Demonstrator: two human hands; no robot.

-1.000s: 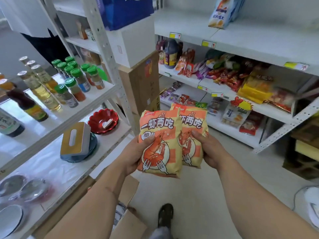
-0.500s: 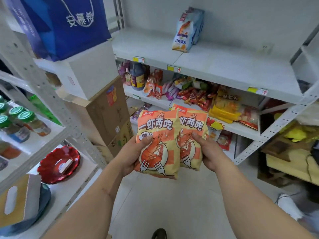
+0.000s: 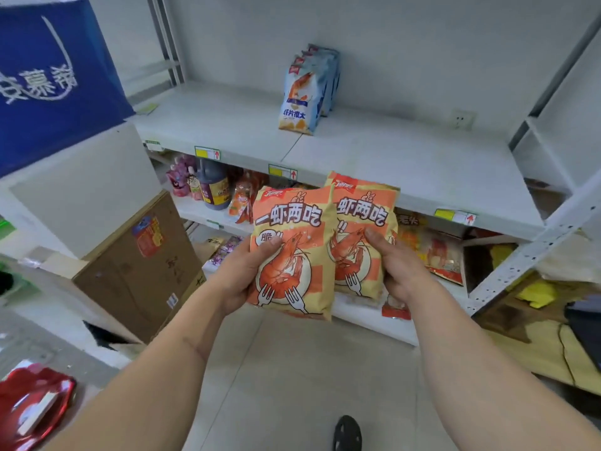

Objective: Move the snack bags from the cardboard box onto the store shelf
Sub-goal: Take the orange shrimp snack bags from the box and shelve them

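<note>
To my left a brown cardboard box (image 3: 140,265) stands on the floor under a white box and a blue bag, apart from where I am working. My left hand (image 3: 242,275) grips one orange shrimp snack bag (image 3: 292,252) by its left edge, thumb curled over the front and fingers behind; the bag stands upright, its long axis running top to bottom. It overlaps the second snack bag (image 3: 364,229), which my right hand (image 3: 395,268) holds the same way by its right edge, thumb pressed on the printed face. Both bags hang in the air in front of me, touching each other, level with the lower, crowded shelves. The store shelf (image 3: 406,164) I judge to be the target lies ahead of and above both hands, a wide bare white board with only a row of blue snack bags (image 3: 307,89) standing at its back. The free space spreads rightward, so my right hand looks the nearer one to set down first.
</note>
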